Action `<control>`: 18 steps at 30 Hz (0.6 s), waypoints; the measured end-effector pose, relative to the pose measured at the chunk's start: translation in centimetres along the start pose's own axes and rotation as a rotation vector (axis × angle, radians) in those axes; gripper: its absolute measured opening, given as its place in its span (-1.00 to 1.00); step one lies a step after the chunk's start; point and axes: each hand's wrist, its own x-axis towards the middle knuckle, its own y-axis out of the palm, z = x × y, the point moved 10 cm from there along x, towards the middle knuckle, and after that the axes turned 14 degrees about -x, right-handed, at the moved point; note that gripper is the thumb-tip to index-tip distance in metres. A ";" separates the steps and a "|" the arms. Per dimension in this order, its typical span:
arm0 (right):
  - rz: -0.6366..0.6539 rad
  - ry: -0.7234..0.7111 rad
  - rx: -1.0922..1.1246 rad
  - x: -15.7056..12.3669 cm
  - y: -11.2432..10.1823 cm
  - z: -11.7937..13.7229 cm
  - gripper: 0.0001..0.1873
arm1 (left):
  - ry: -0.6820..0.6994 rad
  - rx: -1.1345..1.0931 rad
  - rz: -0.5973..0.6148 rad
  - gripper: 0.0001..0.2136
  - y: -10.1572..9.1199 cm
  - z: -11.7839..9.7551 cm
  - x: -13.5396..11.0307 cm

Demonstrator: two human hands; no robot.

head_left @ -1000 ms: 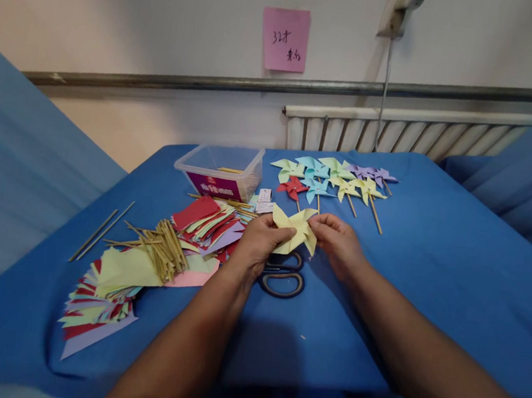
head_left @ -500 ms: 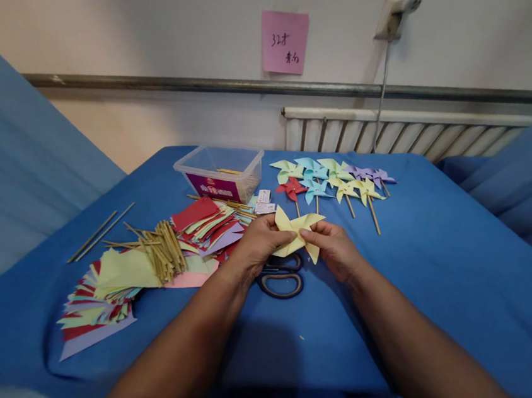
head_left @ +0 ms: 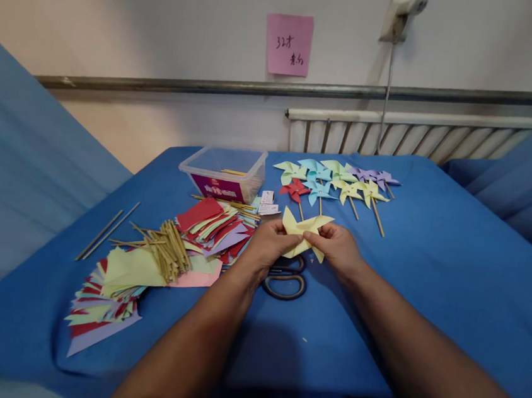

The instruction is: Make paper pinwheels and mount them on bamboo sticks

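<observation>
Between both hands is a pale yellow paper pinwheel (head_left: 308, 227), its blades folded in toward the middle, with no stick visible on it. My left hand (head_left: 268, 243) pinches it from the left, thumb near the centre. From the right, my right hand (head_left: 339, 250) grips it, thumb pressed at the centre. Black-handled scissors (head_left: 285, 286) lie on the table just below the hands, their blades hidden. Behind the pinwheel, finished pinwheels on sticks (head_left: 320, 192) in green, blue, red, yellow and purple lie in rows.
A clear plastic box (head_left: 223, 174) holding sticks stands at the back. To the left lie coloured paper sheets (head_left: 132, 270), a bundle of short sticks (head_left: 170, 252), more cut paper (head_left: 200, 212) and two long sticks (head_left: 106, 231). Small white boxes (head_left: 268, 203) sit beside the paper. Blue cloth covers the table.
The view has shifted slightly, so everything appears a little further right. My right thumb has moved slightly across the pinwheel's centre; both hands still hold it.
</observation>
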 end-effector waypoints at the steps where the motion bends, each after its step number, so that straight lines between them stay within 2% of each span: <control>1: -0.002 -0.012 -0.018 0.0 0.0 0.0 -0.64 | 0.002 0.012 0.003 -0.68 0.0 0.0 0.0; 6: -0.035 -0.094 -0.159 0.3 -0.2 0.1 -0.67 | 0.029 0.072 -0.006 -0.73 0.0 -0.2 -0.1; 10: -0.024 -0.160 -0.082 0.1 -0.1 0.8 -0.64 | 0.057 0.061 -0.047 -0.76 -0.7 -1.1 -0.1; 13: -0.067 -0.153 -0.038 0.0 -0.7 1.2 -0.61 | 0.136 -0.083 -0.148 -0.76 -2.5 -3.0 0.1; 18: -0.112 -0.131 -0.126 0.6 -1.2 0.2 -0.62 | 0.320 -0.402 -0.289 -0.72 -5.8 -6.0 0.4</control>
